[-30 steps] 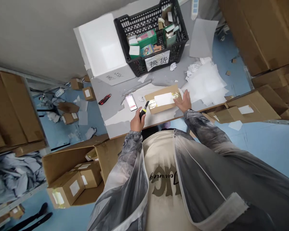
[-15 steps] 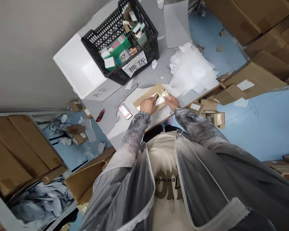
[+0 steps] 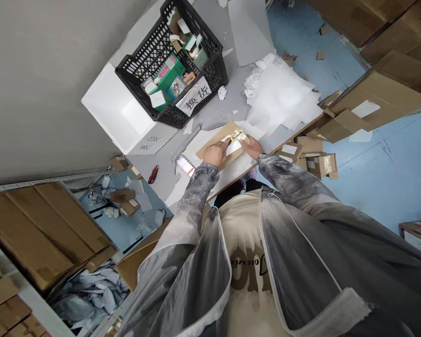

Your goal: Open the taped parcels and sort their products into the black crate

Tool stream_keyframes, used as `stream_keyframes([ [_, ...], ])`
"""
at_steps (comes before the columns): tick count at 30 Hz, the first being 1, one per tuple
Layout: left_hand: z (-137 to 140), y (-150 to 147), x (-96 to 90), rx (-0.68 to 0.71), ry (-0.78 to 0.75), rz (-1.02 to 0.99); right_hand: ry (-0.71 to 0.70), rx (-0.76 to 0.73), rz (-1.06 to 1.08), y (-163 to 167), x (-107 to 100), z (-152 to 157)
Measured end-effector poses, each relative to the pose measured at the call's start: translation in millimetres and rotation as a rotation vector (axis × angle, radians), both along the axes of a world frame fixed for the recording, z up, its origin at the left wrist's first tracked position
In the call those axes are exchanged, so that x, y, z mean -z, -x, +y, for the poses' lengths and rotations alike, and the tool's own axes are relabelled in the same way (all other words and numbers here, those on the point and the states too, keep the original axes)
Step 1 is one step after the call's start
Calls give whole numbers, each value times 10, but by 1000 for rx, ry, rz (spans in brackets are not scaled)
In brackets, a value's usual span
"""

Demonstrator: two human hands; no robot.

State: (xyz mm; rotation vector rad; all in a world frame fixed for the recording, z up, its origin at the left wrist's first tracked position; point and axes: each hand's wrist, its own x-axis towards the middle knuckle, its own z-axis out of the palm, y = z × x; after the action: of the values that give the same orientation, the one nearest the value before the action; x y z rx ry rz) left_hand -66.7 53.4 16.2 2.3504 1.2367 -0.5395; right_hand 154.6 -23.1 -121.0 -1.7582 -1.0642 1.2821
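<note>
The cardboard box [image 3: 219, 137] lies by the near edge of the desk [image 3: 239, 108], partly covered by the left hand [image 3: 214, 153], whose fingers wrap a cutter [image 3: 230, 140], its blade hard to make out. The right hand [image 3: 253, 147] grips the box's right end, some fingertips hidden.

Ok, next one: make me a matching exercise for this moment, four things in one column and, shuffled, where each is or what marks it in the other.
Column one
1. Left hand
2. Right hand
3. Red-and-black cutter
4. Black crate

Column two
A. On the tabletop, to the left of the phone
B. Around a yellow-and-black tool
C. Bears a white sign with black characters
D. On the taped end of the cardboard package

Right pairs: 1-B, 2-D, 3-A, 4-C
</note>
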Motion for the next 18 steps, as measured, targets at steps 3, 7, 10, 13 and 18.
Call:
stream_keyframes([
  [3,35,-61,-73,64,8,65,6,5,13,-6,-18,-6],
  [7,78,-48,-106,123,-1,93,18,24,-9,4,-35,-7],
  [10,72,99,-80,138,14,113,10,21,-27,10,-30,-14],
  [13,24,352,-46,148,40,141,9,28,-42,5,-1,-26],
  [18,-141,840,-70,115,33,151,63,77,-83,-3,19,-23],
])
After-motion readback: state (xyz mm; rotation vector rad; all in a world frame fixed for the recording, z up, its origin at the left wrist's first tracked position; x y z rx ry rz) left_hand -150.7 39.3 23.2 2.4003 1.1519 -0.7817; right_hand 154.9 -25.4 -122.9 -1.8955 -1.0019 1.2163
